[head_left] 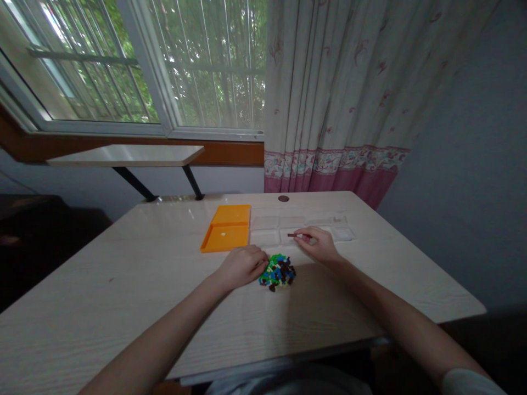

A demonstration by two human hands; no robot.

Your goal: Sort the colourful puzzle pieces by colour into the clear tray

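Observation:
A small heap of building bricks (279,272) in green, blue, dark brown and pale yellow lies on the table. My left hand (242,265) rests at the heap's left edge with its fingers curled in; what they hold, if anything, is hidden. Between the thumb and fingertips of my right hand (317,243) is a thin dark brown brick (292,235). It is held over the clear plastic boxes (264,237), which sit in rows behind the heap. The right hand covers part of these boxes.
An orange open case (209,241), with a small white piece (223,234) in it, lies left of the clear boxes. A raised shelf (135,156) on black legs stands at the table's back left. Behind are a window and a curtain (329,99).

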